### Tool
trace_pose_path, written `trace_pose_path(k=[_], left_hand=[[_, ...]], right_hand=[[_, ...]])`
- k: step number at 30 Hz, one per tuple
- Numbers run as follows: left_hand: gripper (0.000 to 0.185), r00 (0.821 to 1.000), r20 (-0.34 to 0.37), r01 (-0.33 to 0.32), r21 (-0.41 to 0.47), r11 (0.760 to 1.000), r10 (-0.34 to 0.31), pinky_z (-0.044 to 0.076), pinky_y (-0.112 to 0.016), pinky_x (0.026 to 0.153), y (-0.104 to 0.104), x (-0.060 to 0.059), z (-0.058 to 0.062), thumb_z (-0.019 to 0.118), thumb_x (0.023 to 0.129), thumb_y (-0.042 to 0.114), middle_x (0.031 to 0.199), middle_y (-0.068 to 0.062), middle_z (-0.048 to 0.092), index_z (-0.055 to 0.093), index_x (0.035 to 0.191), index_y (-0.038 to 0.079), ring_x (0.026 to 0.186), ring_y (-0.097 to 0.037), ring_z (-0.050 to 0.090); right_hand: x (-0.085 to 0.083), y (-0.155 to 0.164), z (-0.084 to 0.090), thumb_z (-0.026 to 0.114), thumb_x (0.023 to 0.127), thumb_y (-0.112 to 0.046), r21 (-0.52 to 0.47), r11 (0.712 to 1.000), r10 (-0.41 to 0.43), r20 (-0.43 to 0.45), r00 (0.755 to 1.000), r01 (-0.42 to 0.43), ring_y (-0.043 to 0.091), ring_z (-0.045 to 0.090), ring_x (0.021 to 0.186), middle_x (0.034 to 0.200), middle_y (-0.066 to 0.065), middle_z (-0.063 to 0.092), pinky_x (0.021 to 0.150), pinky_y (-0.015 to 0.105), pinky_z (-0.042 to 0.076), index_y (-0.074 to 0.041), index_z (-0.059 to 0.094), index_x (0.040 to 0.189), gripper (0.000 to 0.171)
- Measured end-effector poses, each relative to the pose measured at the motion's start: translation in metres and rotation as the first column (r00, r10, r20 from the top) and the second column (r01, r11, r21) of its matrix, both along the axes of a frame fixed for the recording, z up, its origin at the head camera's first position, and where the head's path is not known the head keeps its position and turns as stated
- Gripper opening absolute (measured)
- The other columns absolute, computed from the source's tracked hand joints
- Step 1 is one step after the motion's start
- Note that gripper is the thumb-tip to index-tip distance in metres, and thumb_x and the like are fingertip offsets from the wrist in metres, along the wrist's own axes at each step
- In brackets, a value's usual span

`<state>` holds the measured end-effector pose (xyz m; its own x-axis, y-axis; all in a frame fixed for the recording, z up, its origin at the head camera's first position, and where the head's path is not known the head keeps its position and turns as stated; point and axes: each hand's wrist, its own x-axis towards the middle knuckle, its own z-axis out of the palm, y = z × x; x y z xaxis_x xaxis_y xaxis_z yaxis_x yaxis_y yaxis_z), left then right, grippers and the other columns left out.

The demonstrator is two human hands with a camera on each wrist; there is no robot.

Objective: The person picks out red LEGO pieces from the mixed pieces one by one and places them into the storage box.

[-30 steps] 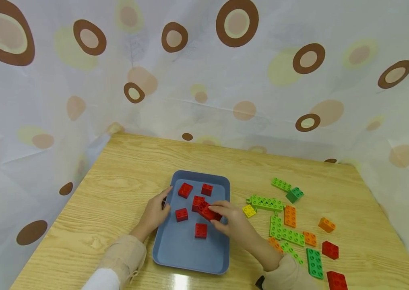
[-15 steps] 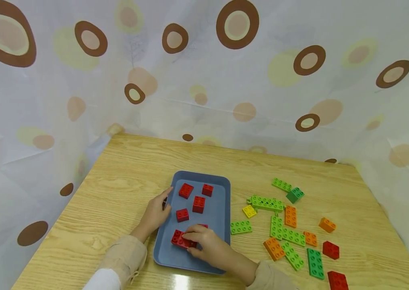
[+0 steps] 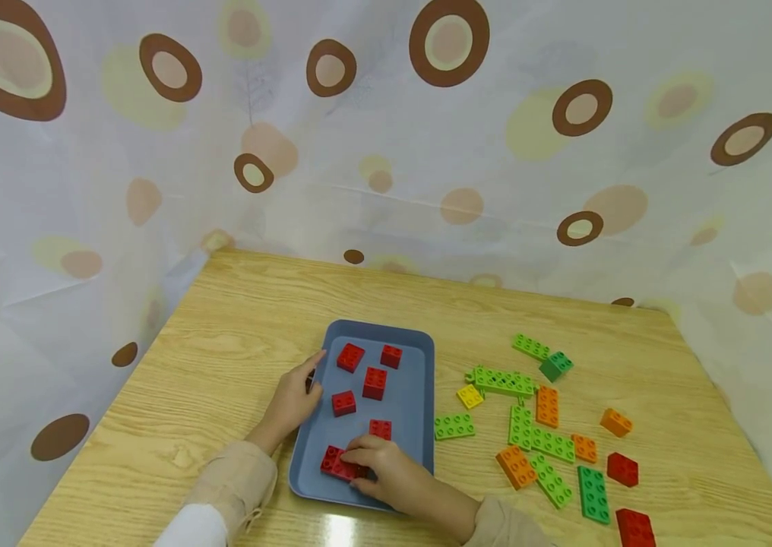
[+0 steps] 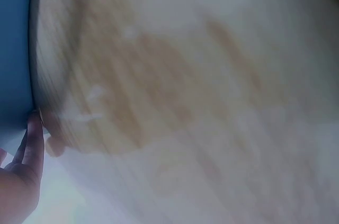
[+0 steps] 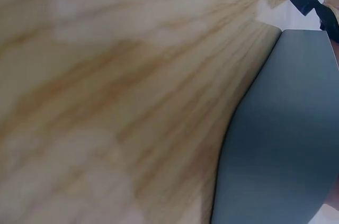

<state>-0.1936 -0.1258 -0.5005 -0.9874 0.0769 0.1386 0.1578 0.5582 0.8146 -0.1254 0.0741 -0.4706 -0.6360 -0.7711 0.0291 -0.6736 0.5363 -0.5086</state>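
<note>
here the right hand [image 3: 386, 475] grips a red brick [image 3: 335, 463] inside the tray [image 3: 413, 380].

The right hand [image 3: 386, 475] hides part of a red block [image 3: 335, 463] at the tray's [image 3: 413, 395] near edge. Both wrist views are blurry. Another red block [image 3: 634, 528] is cut off.

Head view high above table [image 3: 235, 319]; both wrist views close on tray [image 3: 420, 357] edge.
</note>
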Motion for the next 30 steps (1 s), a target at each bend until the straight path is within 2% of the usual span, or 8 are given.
trace_pose_path(k=[8, 13, 16, 19, 22, 24, 28, 30], left_hand=[[0.056, 1.0, 0.003, -0.007, -0.003, 1.0, 0.007, 0.046, -0.027, 0.064, 0.001, 0.0, 0.0, 0.05, 0.079, -0.005, 0.111, -0.023, 0.063, 0.046, 0.135, 0.0, 0.08, -0.02, 0.057], [0.056, 1.0, -0.001, -0.014, 0.0, 1.0, 0.014, 0.047, -0.028, 0.066, 0.001, 0.0, 0.001, 0.05, 0.079, -0.005, 0.111, -0.023, 0.063, 0.047, 0.134, 0.0, 0.081, -0.021, 0.057], [0.056, 1.0, 0.007, -0.013, 0.0, 1.0, 0.013, 0.046, -0.027, 0.064, 0.001, 0.0, 0.001, 0.05, 0.079, -0.005, 0.111, -0.022, 0.063, 0.046, 0.135, 0.0, 0.079, -0.02, 0.057], [0.057, 1.0, 0.018, -0.012, 0.003, 1.0, 0.012, 0.045, -0.026, 0.063, 0.003, 0.0, 0.0, 0.05, 0.079, -0.005, 0.113, -0.022, 0.063, 0.045, 0.136, 0.001, 0.079, -0.019, 0.056], [0.057, 1.0, 0.018, -0.013, 0.004, 1.0, 0.013, 0.045, -0.025, 0.063, 0.003, 0.0, 0.0, 0.05, 0.079, -0.005, 0.112, -0.022, 0.063, 0.046, 0.136, 0.001, 0.078, -0.019, 0.056], [0.057, 1.0, 0.021, -0.013, 0.007, 1.0, 0.013, 0.045, -0.025, 0.062, 0.003, 0.0, 0.0, 0.05, 0.079, -0.006, 0.112, -0.022, 0.063, 0.045, 0.136, 0.001, 0.076, -0.019, 0.055], [0.057, 1.0, 0.019, -0.012, 0.004, 1.0, 0.012, 0.044, -0.024, 0.06, 0.002, 0.0, 0.001, 0.05, 0.079, -0.006, 0.111, -0.022, 0.063, 0.045, 0.135, 0.0, 0.073, -0.017, 0.054], [0.057, 1.0, 0.017, -0.015, 0.003, 1.0, 0.015, 0.044, -0.024, 0.06, 0.002, 0.0, 0.002, 0.05, 0.079, -0.006, 0.11, -0.023, 0.063, 0.046, 0.135, 0.0, 0.073, -0.017, 0.053]], right_hand=[[0.0, 0.001, -0.002, 0.068, 0.082, -0.013, 0.006, 0.999, -0.04, 0.067, 0.997, 0.039, 0.011, 0.057, 0.102, 0.109, 0.004, 0.064, 0.086, 0.018, 0.049, -0.006, 0.065, 0.112, 0.032], [0.001, 0.002, -0.002, 0.068, 0.082, -0.013, -0.002, 0.999, -0.05, 0.067, 0.997, 0.051, 0.01, 0.057, 0.101, 0.109, 0.004, 0.063, 0.085, 0.018, 0.048, -0.006, 0.064, 0.113, 0.032], [0.002, 0.004, -0.003, 0.069, 0.081, -0.013, -0.058, 0.997, -0.05, 0.04, 0.998, 0.052, 0.011, 0.057, 0.1, 0.108, 0.004, 0.063, 0.084, 0.018, 0.049, -0.005, 0.064, 0.111, 0.032], [0.0, 0.01, 0.001, 0.07, 0.079, -0.013, -0.156, 0.986, -0.059, -0.032, 0.998, 0.053, 0.015, 0.06, 0.099, 0.106, 0.006, 0.064, 0.084, 0.021, 0.05, -0.004, 0.065, 0.108, 0.031], [-0.004, 0.023, 0.009, 0.072, 0.077, -0.011, -0.268, 0.959, -0.121, -0.104, 0.987, 0.09, 0.02, 0.062, 0.099, 0.106, 0.009, 0.065, 0.083, 0.026, 0.052, -0.002, 0.065, 0.107, 0.032], [-0.009, 0.035, 0.016, 0.073, 0.075, -0.009, -0.328, 0.932, -0.206, -0.124, 0.971, 0.156, 0.023, 0.062, 0.099, 0.106, 0.009, 0.065, 0.083, 0.029, 0.053, -0.002, 0.065, 0.107, 0.034], [-0.019, 0.067, 0.023, 0.076, 0.07, -0.002, -0.441, 0.852, -0.391, -0.18, 0.902, 0.281, 0.024, 0.063, 0.096, 0.103, 0.011, 0.067, 0.078, 0.029, 0.054, -0.001, 0.067, 0.105, 0.036], [-0.024, 0.086, 0.025, 0.076, 0.067, 0.004, -0.505, 0.804, -0.459, -0.19, 0.868, 0.315, 0.016, 0.064, 0.094, 0.1, 0.014, 0.067, 0.077, 0.025, 0.054, 0.002, 0.067, 0.103, 0.037]])
